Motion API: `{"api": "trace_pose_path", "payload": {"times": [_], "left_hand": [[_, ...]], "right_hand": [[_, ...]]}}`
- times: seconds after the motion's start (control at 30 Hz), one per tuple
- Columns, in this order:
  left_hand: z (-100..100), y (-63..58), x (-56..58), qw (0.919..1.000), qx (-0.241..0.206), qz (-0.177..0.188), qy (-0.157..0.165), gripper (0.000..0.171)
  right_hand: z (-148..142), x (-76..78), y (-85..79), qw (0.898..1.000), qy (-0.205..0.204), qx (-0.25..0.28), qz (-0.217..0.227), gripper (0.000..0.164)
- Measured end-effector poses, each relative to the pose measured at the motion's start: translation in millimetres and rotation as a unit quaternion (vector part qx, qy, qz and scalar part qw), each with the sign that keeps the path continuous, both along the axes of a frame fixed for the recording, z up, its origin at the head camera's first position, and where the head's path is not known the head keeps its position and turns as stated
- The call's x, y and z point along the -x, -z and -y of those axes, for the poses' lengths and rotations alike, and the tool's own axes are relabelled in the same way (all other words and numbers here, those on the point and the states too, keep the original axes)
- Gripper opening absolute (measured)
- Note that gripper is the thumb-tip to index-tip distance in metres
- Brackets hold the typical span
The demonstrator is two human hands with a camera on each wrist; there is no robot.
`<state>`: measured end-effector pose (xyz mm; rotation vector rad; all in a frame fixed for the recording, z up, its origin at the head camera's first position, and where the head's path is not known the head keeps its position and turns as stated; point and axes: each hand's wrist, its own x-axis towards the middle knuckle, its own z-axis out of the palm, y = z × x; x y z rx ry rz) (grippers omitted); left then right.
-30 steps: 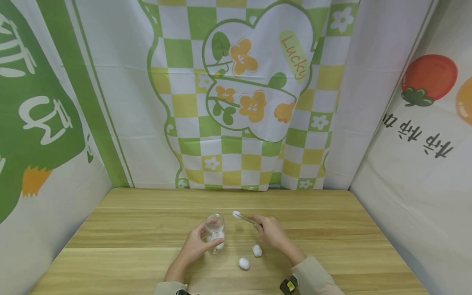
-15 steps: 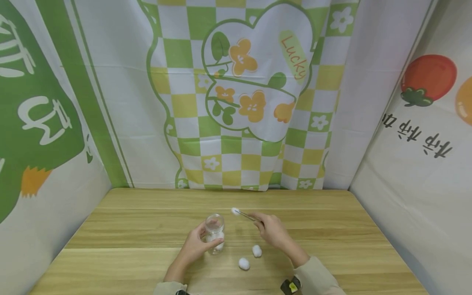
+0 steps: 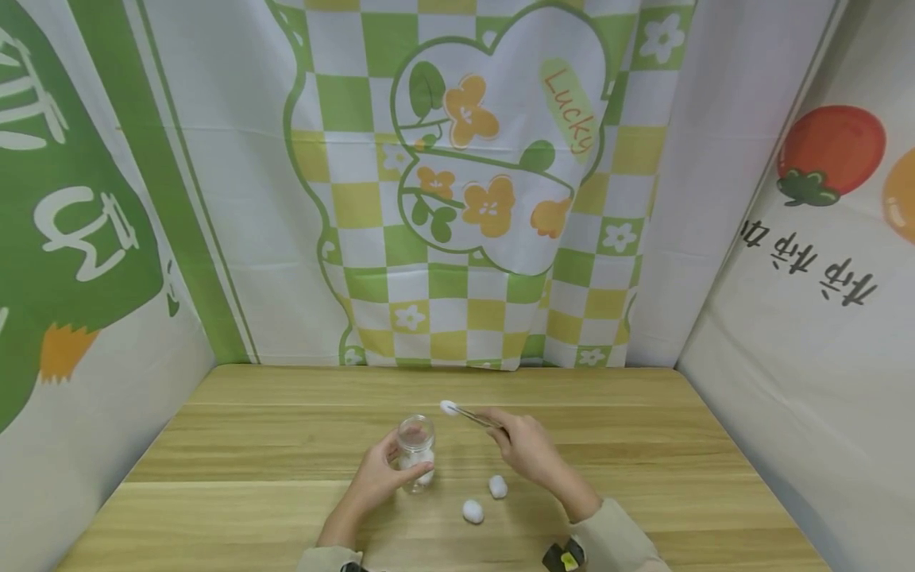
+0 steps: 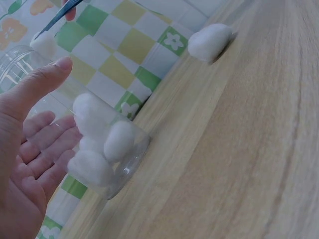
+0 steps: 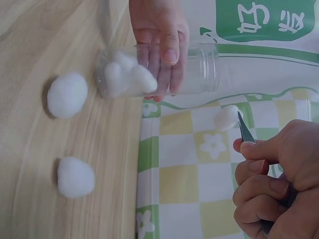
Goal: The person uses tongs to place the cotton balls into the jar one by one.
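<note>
Left hand (image 3: 379, 473) grips clear cylindrical jar (image 3: 417, 451) | right hand (image 3: 530, 450) grips slender tweezers (image 3: 472, 415) pinching fluffy cotton ball (image 3: 447, 407)

The left hand (image 4: 20, 179) grips a clear jar (image 4: 62, 99) of cotton balls (image 4: 89, 167); tweezers (image 4: 56, 19) pinch another ball (image 4: 44, 45); a loose ball (image 4: 209, 42) lies on the wooden tabletop (image 4: 224, 149).

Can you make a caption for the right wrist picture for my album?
Right hand with tweezers pinching a cotton ball, left hand holding a jar, two balls on the table.
</note>
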<state>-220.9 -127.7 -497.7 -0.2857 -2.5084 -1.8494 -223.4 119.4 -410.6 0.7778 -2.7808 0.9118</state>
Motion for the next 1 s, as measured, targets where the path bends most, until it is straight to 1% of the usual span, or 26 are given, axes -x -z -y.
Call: {"api": "trace_pose_path", "payload": {"times": [0.27,0.43,0.53,0.67,0.83,1.0], "left_hand": [[-0.3,-0.7,-0.5,1.0000,-0.006,0.003,-0.002,0.064],[-0.3,-0.6,-0.6,1.0000,-0.008,0.005,-0.003,0.062],[-0.3,-0.3,-0.2,0.9999,-0.007,0.007,-0.005,0.062],[-0.3,0.2,0.0,0.9999,-0.003,0.008,-0.008,0.065],[-0.4,0.3,0.1,0.9999,-0.001,0.004,-0.012,0.068],[-0.6,0.1,0.2,0.9999,-0.001,0.005,-0.015,0.069]], "right_hand": [[2.5,-2.5,-5.1,1.000,-0.016,0.006,0.000,0.031],[5.7,-4.6,-5.7,0.999,-0.032,0.007,-0.008,0.030],[8.9,-6.6,-6.1,0.999,-0.033,0.003,-0.015,0.028],[13.9,-9.6,-6.0,0.999,-0.033,-0.004,-0.025,0.026],[18.5,-11.7,-4.2,0.999,-0.047,0.000,-0.022,0.027],[21.0,-12.0,-2.5,0.998,-0.054,-0.005,-0.032,0.027]]}}
